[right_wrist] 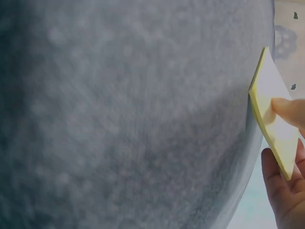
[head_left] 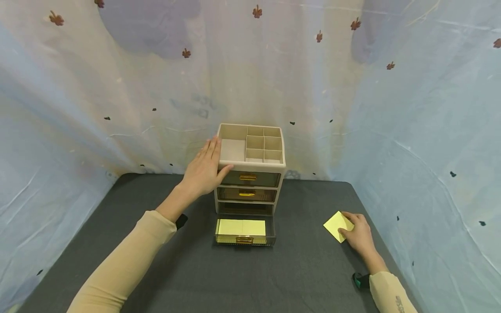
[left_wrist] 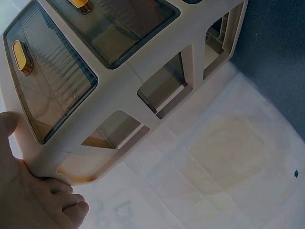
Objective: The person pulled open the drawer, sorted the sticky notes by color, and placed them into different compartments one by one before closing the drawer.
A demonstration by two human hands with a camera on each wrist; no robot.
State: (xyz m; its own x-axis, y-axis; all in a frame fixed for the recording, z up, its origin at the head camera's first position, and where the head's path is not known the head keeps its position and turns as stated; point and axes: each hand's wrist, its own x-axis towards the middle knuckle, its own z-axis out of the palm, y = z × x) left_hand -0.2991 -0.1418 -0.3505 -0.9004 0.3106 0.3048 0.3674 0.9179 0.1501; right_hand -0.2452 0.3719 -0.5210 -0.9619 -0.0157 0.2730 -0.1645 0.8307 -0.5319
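Observation:
A small cream drawer organizer [head_left: 251, 165] stands at the back of the table, with a divided open tray on top. My left hand [head_left: 202, 167] rests against its upper left side, thumb over the front edge; the left wrist view shows that hand [left_wrist: 40, 200] at the organizer's [left_wrist: 114, 90] corner. In front of the organizer lies a clear drawer [head_left: 271, 232] holding yellow sticky notes [head_left: 242, 227]. Over on the right, my right hand [head_left: 359, 234] pinches a yellow sticky note pad [head_left: 335, 225] between thumb and fingers. The right wrist view shows the pad [right_wrist: 274, 114] edge-on, several sheets thick.
Two upper drawers with gold handles [head_left: 248, 177] are closed in the organizer; the lowest slot [head_left: 245, 209] is vacant. A dark cloth covers the table [head_left: 305, 269]. Patterned curtains [head_left: 250, 78] hang behind and at both sides.

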